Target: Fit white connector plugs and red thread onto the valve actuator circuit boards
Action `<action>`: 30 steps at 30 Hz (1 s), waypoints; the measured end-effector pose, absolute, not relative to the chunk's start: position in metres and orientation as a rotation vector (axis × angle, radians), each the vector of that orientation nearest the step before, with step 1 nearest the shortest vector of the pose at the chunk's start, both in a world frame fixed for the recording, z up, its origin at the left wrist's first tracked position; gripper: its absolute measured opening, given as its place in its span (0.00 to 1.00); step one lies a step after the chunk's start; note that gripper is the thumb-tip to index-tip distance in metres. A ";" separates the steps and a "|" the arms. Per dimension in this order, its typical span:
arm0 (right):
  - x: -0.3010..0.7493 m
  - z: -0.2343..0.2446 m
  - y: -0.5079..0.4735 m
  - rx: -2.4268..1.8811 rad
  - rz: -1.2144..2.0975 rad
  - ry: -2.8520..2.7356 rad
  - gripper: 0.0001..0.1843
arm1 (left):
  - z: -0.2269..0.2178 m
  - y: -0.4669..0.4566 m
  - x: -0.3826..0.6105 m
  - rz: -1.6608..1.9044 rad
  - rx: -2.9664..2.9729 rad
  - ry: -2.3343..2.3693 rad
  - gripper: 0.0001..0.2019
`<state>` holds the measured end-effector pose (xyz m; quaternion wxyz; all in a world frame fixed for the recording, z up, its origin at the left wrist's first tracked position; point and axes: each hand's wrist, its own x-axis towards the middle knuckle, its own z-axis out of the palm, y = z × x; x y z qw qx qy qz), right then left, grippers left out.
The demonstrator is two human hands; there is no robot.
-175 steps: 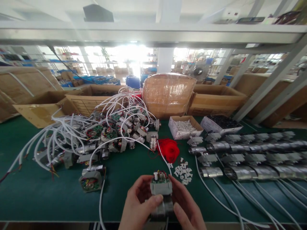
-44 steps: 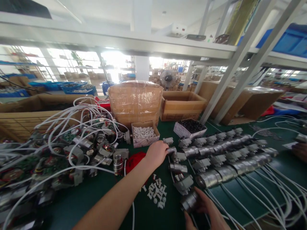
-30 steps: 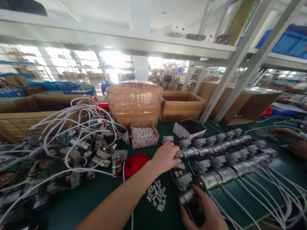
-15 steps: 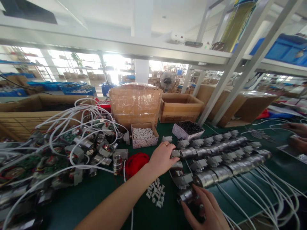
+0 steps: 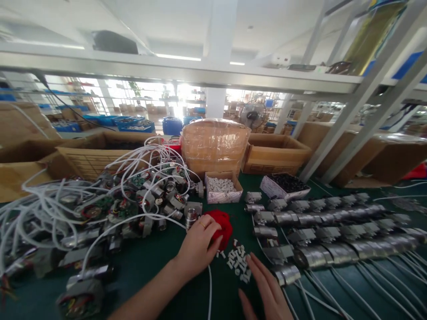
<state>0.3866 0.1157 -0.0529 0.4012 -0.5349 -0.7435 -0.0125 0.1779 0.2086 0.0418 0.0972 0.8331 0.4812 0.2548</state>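
My left hand [image 5: 197, 246] rests on the green table with its fingers curled onto a red bundle [image 5: 223, 226]. Beside it, my right hand [image 5: 265, 286] lies flat and open, fingertips touching a small heap of white plastic pieces [image 5: 237, 260]. Just right of that hand sits a grey valve unit with a metal barrel [image 5: 284, 272], the nearest of the rows of finished valve units [image 5: 333, 224]. Neither hand lifts anything.
A tangled pile of valve units with white cables [image 5: 110, 209] fills the left. A small box of white parts [image 5: 223, 187] and one of black parts [image 5: 285, 184] stand behind. Cardboard cartons [image 5: 215, 144] line the back. Cables trail off the front right.
My left hand drew back from the valve rows to the red bundle. My right hand let go of the metal valve unit and now lies flat by the white pieces. The view swung left.
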 end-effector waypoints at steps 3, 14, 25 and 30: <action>0.383 -0.057 0.136 -1.396 -0.068 -2.014 0.30 | 0.038 0.202 0.174 0.639 2.562 1.372 0.17; 0.363 -0.044 0.160 -1.337 -0.014 -2.085 0.21 | 0.041 0.211 0.165 0.370 2.717 1.397 0.03; 0.350 -0.025 0.156 -1.184 0.125 -2.112 0.13 | 0.039 0.208 0.144 0.329 2.739 1.381 0.05; 0.349 -0.023 0.154 -1.164 0.167 -2.064 0.12 | 0.037 0.197 0.135 0.323 2.727 1.334 0.05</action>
